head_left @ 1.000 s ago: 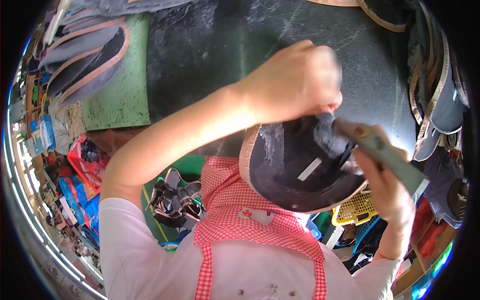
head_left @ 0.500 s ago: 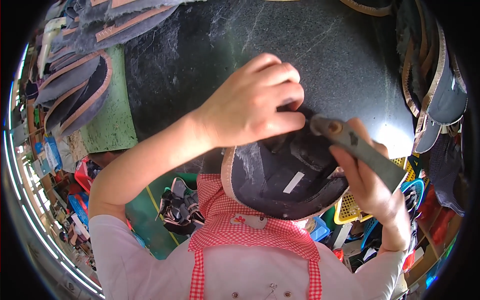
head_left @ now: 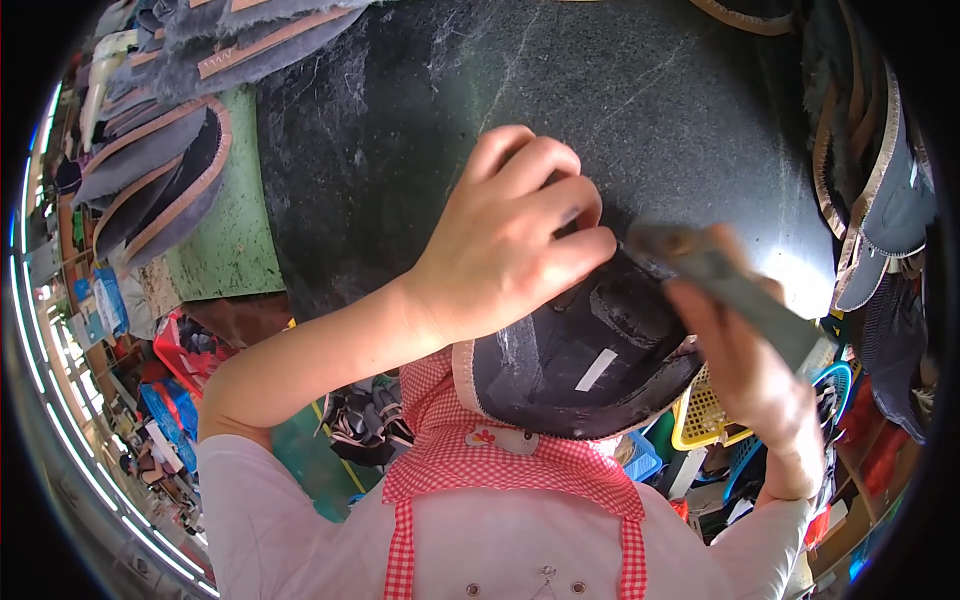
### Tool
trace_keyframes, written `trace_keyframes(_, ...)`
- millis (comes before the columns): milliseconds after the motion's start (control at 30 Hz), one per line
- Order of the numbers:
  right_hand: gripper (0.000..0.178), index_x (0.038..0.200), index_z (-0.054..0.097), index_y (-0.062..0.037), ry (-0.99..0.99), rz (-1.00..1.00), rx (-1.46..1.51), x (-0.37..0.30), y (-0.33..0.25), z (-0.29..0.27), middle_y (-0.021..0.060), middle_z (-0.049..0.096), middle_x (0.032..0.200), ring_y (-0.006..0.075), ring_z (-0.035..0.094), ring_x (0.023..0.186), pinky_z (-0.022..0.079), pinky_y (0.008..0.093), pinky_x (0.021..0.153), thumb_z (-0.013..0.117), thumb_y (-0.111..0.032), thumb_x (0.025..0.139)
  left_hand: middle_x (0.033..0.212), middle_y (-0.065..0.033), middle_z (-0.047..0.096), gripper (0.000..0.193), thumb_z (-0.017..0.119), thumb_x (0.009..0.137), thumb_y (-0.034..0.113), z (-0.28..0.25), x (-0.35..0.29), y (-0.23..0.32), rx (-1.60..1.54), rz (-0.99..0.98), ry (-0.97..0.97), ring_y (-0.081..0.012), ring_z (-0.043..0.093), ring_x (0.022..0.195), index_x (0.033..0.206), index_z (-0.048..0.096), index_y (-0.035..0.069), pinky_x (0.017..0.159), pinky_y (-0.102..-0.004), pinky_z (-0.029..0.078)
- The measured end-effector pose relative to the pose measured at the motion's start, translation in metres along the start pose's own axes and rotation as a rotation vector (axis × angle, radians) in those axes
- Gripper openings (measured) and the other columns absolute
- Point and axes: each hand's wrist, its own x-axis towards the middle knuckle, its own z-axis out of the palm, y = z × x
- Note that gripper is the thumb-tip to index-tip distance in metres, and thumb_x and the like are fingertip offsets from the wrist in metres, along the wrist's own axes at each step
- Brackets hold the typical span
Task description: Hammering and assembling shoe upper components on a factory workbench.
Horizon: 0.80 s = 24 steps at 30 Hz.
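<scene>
A dark shoe upper (head_left: 620, 370) with a tan stitched edge and a small white label lies in front of me, its near part over my apron. My left hand (head_left: 520, 220) is closed at its far edge, fingers curled, thumb and forefinger pinching the dark material. What lies under those fingers is hidden. In my right hand (head_left: 745, 350) is a grey metal hammer (head_left: 750, 285), its long head blurred by motion. One end of the head is close beside my left fingertips, over the upper's far right edge. The hammer's handle is hidden behind my hand.
A dark, scratched work surface (head_left: 400, 130) spreads ahead, with a green board (head_left: 225, 220) at its left. Fleece-lined pieces (head_left: 155, 190) are stacked left; more uppers (head_left: 885, 210) stand right. Below right is a yellow basket (head_left: 700, 420); a red basket (head_left: 180, 350) is below left.
My left hand has come slightly nearer and the shoe upper has shifted a little to the right. The hammer has moved slightly and is more blurred. Both hands keep their holds.
</scene>
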Motion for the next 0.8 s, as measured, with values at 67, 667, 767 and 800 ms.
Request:
trace_keyframes(67, 0.014, 0.106, 0.053, -0.0030, -0.057, -0.012, 0.009, 0.004, 0.006, 0.001, 0.0169, 0.061, 0.071, 0.0353, 0.066, 0.062, 0.046, 0.0358, 0.053, 0.064, -0.005, 0.097, 0.091, 0.0052, 0.065, 0.024, 0.083, 0.064, 0.016, 0.002, 0.000, -0.001, 0.032, 0.023, -0.022, -0.0216, 0.059, 0.099, 0.086, 0.074, 0.017, 0.094, -0.0445, 0.042)
trace_keyframes(667, 0.017, 0.110, 0.053, -0.0028, -0.015, -0.097, -0.074, 0.008, 0.005, -0.002, 0.0182, 0.059, 0.071, 0.0332, 0.070, 0.068, 0.048, 0.0374, 0.056, 0.064, -0.007, 0.098, 0.093, 0.0068, 0.065, 0.019, 0.089, 0.064, 0.018, 0.010, -0.014, 0.021, -0.071, -0.376, 0.121, -0.0198, 0.057, 0.097, 0.079, 0.076, 0.019, 0.092, -0.0409, 0.038)
trace_keyframes(767, 0.018, 0.109, 0.053, -0.0031, 0.001, -0.046, -0.055, 0.011, 0.001, -0.006, 0.0187, 0.061, 0.072, 0.0338, 0.071, 0.068, 0.049, 0.0368, 0.056, 0.065, -0.006, 0.097, 0.093, 0.0070, 0.066, 0.019, 0.088, 0.065, 0.018, 0.011, -0.015, 0.024, -0.009, -0.344, 0.149, -0.0203, 0.057, 0.096, 0.078, 0.075, 0.018, 0.092, -0.0418, 0.038)
trace_keyframes(800, 0.018, 0.109, 0.053, -0.0032, -0.021, 0.043, 0.016, 0.011, 0.000, -0.007, 0.0189, 0.061, 0.073, 0.0358, 0.070, 0.068, 0.049, 0.0364, 0.056, 0.066, -0.006, 0.096, 0.093, 0.0070, 0.066, 0.019, 0.088, 0.065, 0.018, 0.010, -0.016, 0.025, -0.005, -0.347, 0.150, -0.0203, 0.057, 0.096, 0.078, 0.075, 0.018, 0.092, -0.0418, 0.038)
